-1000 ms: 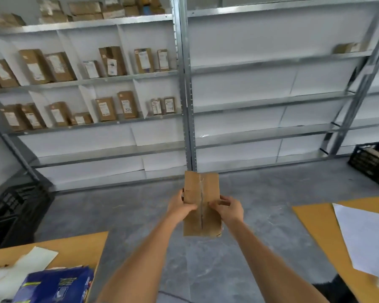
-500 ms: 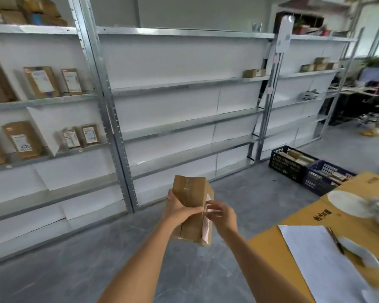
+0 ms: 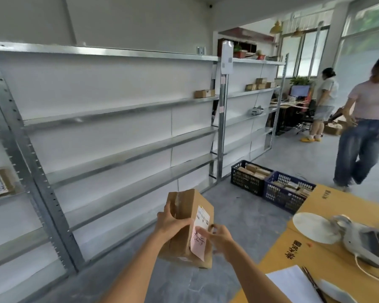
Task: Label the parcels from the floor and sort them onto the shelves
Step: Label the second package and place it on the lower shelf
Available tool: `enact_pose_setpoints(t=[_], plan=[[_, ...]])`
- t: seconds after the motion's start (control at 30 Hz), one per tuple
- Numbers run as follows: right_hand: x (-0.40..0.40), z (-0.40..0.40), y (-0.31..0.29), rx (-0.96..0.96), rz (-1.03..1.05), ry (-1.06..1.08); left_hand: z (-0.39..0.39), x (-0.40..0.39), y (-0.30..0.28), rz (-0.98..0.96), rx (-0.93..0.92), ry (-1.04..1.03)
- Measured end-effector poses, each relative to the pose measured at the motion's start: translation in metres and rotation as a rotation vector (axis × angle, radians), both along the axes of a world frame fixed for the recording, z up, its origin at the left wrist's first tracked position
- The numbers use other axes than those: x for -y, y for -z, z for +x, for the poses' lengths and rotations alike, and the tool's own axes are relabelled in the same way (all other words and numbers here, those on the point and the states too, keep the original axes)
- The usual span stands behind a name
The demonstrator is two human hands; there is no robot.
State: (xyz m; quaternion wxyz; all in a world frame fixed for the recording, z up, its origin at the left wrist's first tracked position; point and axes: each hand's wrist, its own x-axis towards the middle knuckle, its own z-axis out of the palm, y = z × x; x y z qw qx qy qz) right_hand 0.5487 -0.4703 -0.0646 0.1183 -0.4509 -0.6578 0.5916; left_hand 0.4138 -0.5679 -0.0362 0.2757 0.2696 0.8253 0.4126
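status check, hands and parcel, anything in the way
Left hand grips parcel. Right hand fingers on pink label. Shelves ahead mostly bare, floor between clear.

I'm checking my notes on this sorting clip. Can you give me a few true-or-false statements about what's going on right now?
1. Both hands hold the cardboard parcel. True.
2. The parcel carries a pink slip with handwriting. True.
3. The parcel rests on a shelf. False: the left hand and right hand hold it in the air.
4. The two crates on the floor are empty. False: they hold parcels.
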Motion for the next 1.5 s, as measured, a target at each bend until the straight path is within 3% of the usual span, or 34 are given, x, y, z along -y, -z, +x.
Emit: enact_pose_setpoints(t=[0.17, 0.43, 0.6, 0.83, 1.13, 1.5], plan=[[-0.055, -0.021, 0.012, -0.035, -0.015, 0.129, -0.032, -0.061, 0.005, -0.003, 0.003, 0.136], [-0.151, -0.095, 0.022, -0.075, 0.038, 0.222, -0.112, -0.161, 0.023, 0.043, 0.209, 0.173], [-0.215, -0.168, 0.027, -0.171, 0.044, 0.258, -0.187, -0.234, 0.022, 0.086, 0.165, 0.216], [-0.297, -0.249, 0.009, -0.164, 0.123, 0.340, -0.277, -0.337, 0.010, 0.118, 0.072, 0.264], [-0.434, -0.273, 0.015, -0.127, 0.109, 0.509, -0.305, -0.491, 0.014, 0.137, 0.099, 0.373], [-0.659, -0.278, 0.008, -0.069, 0.132, 0.509, -0.313, -0.719, 0.018, 0.137, 0.109, 0.374]])
